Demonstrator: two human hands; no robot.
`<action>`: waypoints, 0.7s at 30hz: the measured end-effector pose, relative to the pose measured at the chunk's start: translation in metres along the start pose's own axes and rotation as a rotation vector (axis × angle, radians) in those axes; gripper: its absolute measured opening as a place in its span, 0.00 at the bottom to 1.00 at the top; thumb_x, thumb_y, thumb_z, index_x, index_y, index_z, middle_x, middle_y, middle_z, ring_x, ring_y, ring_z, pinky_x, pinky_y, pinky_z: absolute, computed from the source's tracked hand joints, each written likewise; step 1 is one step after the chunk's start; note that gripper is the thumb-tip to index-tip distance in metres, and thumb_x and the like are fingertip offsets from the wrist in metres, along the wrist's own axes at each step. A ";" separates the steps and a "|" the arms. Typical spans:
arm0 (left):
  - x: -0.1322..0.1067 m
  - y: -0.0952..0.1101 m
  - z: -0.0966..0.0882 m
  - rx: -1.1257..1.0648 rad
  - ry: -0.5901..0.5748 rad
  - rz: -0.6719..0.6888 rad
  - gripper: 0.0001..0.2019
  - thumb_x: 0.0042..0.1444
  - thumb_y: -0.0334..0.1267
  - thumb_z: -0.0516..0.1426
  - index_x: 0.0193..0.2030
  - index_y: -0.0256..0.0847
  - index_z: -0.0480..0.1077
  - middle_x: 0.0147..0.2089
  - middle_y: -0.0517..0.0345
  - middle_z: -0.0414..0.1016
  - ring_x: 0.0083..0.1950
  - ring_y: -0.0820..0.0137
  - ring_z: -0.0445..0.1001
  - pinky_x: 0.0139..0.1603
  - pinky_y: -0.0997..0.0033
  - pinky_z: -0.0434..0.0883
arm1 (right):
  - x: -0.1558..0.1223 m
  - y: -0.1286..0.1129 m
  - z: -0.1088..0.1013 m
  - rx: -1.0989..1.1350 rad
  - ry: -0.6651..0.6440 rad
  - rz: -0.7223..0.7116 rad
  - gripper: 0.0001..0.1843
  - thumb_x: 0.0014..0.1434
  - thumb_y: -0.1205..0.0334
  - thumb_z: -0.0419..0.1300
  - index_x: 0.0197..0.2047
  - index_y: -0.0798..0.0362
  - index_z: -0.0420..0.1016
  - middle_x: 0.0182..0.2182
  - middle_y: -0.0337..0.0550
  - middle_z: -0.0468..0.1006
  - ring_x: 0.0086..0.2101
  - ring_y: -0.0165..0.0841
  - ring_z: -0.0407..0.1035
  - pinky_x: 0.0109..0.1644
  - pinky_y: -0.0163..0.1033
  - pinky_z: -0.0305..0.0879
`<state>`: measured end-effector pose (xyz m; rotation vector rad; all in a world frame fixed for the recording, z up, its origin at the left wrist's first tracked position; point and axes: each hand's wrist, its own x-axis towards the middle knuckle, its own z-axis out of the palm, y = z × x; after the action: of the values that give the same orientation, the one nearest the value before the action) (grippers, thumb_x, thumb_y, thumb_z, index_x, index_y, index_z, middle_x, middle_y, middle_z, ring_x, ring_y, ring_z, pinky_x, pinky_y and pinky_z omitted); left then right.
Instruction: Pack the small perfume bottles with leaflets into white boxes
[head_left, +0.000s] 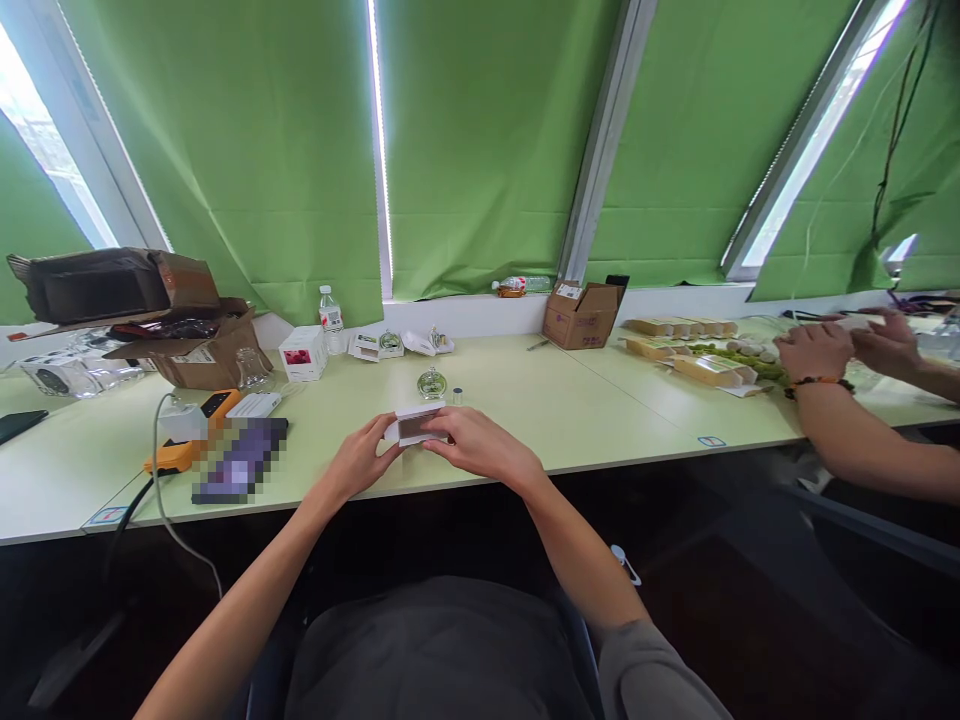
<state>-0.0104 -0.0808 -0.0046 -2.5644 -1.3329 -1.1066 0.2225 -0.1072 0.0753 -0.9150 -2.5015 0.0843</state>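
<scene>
Between my two hands is a small white cardboard box (411, 412), its brownish-grey inside facing me. My left hand (365, 455) grips its left end between thumb and fingers. My right hand (480, 443) holds the right end, with fingers reaching over the opening. Just behind the box, a round clear glass bottle (432, 384) with greenish liquid or tint stands on the table. A small silvery cap (457, 396) sits to its right, close to my right hand. What lies inside the box, if anything, I cannot make out.
On the left are a pixelated phone-like item (240, 462), an orange power strip (174, 457) and opened cartons (199, 355). A white box (304, 354) and water bottle (330, 318) stand behind. At right, another person's hands (817, 350) work near several yellow packages (712, 370).
</scene>
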 end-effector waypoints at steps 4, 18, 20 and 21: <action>0.000 -0.002 0.000 0.062 -0.009 0.006 0.19 0.62 0.45 0.54 0.59 0.45 0.62 0.55 0.52 0.72 0.51 0.60 0.75 0.47 0.62 0.72 | 0.000 0.000 -0.002 0.037 -0.024 0.026 0.12 0.65 0.60 0.57 0.45 0.52 0.80 0.39 0.47 0.80 0.41 0.37 0.72 0.45 0.38 0.63; 0.003 -0.003 -0.013 -0.065 0.002 -0.154 0.28 0.60 0.46 0.55 0.65 0.49 0.53 0.54 0.56 0.75 0.48 0.64 0.77 0.48 0.62 0.74 | -0.002 -0.002 -0.001 0.062 -0.054 0.028 0.20 0.64 0.55 0.56 0.57 0.51 0.74 0.50 0.48 0.78 0.49 0.42 0.72 0.54 0.44 0.65; 0.005 -0.004 -0.014 -0.160 0.042 -0.184 0.26 0.60 0.49 0.55 0.63 0.48 0.55 0.51 0.56 0.76 0.47 0.64 0.77 0.48 0.61 0.74 | -0.001 -0.002 -0.003 0.058 0.028 0.017 0.21 0.65 0.55 0.55 0.58 0.52 0.73 0.52 0.49 0.77 0.49 0.42 0.71 0.54 0.44 0.65; 0.005 -0.005 -0.015 -0.209 0.058 -0.188 0.24 0.60 0.50 0.55 0.61 0.47 0.58 0.51 0.55 0.76 0.46 0.65 0.77 0.49 0.61 0.74 | 0.000 -0.003 -0.004 0.058 0.064 0.018 0.21 0.65 0.55 0.55 0.58 0.52 0.72 0.53 0.49 0.76 0.49 0.41 0.71 0.54 0.44 0.66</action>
<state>-0.0208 -0.0792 0.0089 -2.5634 -1.5474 -1.4108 0.2230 -0.1100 0.0795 -0.9032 -2.4198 0.1304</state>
